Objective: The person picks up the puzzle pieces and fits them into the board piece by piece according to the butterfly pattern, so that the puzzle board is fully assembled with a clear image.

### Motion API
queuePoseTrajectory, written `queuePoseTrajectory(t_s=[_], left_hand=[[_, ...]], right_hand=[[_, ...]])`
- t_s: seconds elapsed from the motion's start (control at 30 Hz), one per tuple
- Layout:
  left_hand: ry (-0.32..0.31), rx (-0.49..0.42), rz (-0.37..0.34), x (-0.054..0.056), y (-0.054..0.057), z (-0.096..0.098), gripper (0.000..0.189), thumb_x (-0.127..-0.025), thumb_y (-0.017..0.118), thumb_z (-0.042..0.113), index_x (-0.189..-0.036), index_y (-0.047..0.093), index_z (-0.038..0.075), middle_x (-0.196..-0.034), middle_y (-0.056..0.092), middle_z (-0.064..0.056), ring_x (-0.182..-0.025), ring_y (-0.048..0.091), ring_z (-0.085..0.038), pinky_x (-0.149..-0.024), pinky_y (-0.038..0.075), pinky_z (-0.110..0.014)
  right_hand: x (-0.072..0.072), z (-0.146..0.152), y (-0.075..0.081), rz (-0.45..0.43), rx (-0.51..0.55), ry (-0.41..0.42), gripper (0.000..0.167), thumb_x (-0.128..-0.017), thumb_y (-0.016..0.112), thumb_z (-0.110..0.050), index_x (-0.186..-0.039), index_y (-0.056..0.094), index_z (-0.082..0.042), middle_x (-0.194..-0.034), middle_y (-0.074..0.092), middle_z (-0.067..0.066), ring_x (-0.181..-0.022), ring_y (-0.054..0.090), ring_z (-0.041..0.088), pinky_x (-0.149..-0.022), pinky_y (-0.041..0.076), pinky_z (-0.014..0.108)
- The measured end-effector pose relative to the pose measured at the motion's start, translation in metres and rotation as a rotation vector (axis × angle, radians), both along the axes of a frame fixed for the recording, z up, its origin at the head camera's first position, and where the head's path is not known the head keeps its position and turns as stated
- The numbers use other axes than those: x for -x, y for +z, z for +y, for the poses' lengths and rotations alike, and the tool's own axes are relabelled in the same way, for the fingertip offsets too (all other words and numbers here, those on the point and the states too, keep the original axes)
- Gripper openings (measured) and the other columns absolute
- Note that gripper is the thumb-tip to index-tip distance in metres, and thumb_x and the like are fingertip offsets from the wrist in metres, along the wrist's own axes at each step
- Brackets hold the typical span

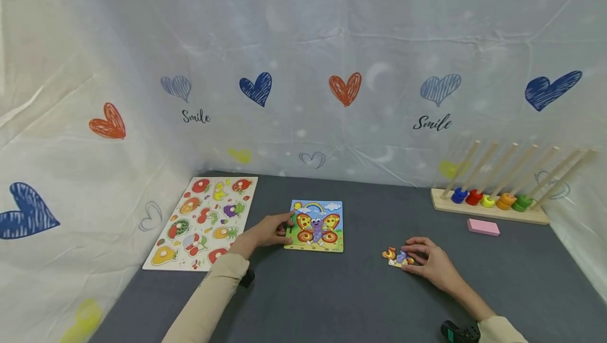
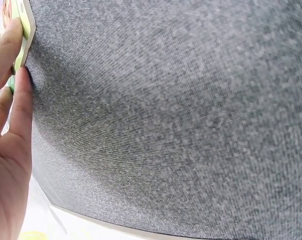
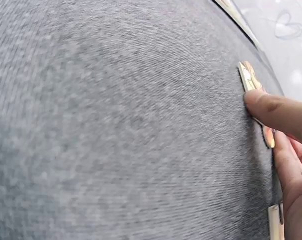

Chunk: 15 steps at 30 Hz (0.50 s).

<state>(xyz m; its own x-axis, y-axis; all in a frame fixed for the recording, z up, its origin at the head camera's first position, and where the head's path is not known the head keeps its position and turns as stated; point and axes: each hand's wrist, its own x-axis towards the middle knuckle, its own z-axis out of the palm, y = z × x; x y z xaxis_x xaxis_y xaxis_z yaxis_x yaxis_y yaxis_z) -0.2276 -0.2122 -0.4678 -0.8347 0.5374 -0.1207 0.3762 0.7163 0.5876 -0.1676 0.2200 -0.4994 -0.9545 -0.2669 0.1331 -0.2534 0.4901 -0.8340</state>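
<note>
A square butterfly puzzle board lies mid-table in the head view. My left hand grips its left edge between thumb and fingers; the left wrist view shows the fingers at the rim of the board. To the right, my right hand holds small butterfly puzzle pieces low at the tabletop, thumb on the near side and fingers beyond. In the right wrist view the thumb presses the edge of the pieces. The fingers partly hide them, so their exact number is unclear.
A fruit puzzle board lies at the left. At the back right stands a wooden peg stand with coloured rings, and a pink block lies before it. A printed curtain borders the grey table.
</note>
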Motion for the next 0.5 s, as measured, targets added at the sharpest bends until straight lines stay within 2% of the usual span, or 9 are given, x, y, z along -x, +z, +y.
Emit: queuePoseTrajectory(t_s=[0.2, 0.37, 0.5], left_hand=[[-0.004, -0.005, -0.003, -0.002, -0.001, 0.0, 0.07, -0.09, 0.069, 0.016, -0.147, 0.034, -0.002, -0.115, 0.059, -0.006, -0.072, 0.042, -0.01, -0.07, 0.037, -0.029], [0.003, 0.007, 0.0, -0.002, 0.0, 0.001, 0.07, -0.09, 0.069, 0.016, -0.147, 0.033, -0.002, -0.119, 0.059, -0.006, -0.074, 0.043, -0.01, -0.071, 0.037, -0.028], [0.001, 0.002, 0.002, -0.001, 0.001, 0.0, 0.07, -0.09, 0.069, 0.016, -0.147, 0.033, -0.003, -0.12, 0.059, -0.007, -0.074, 0.043, -0.011, -0.07, 0.037, -0.029]], right_hand=[[0.002, 0.003, 0.004, -0.09, 0.028, 0.02, 0.039, -0.075, 0.082, -0.012, -0.108, 0.066, 0.002, -0.11, 0.062, 0.016, -0.093, 0.062, 0.01, -0.077, 0.053, 0.022], [0.007, 0.009, 0.008, -0.282, 0.154, 0.069, 0.048, -0.081, 0.078, -0.013, -0.119, 0.058, 0.01, -0.104, 0.065, 0.017, -0.084, 0.065, 0.01, -0.07, 0.054, 0.026], [0.01, 0.013, 0.009, -0.421, 0.267, 0.074, 0.052, -0.084, 0.075, -0.01, -0.124, 0.053, 0.015, -0.098, 0.069, 0.011, -0.082, 0.066, 0.01, -0.069, 0.055, 0.028]])
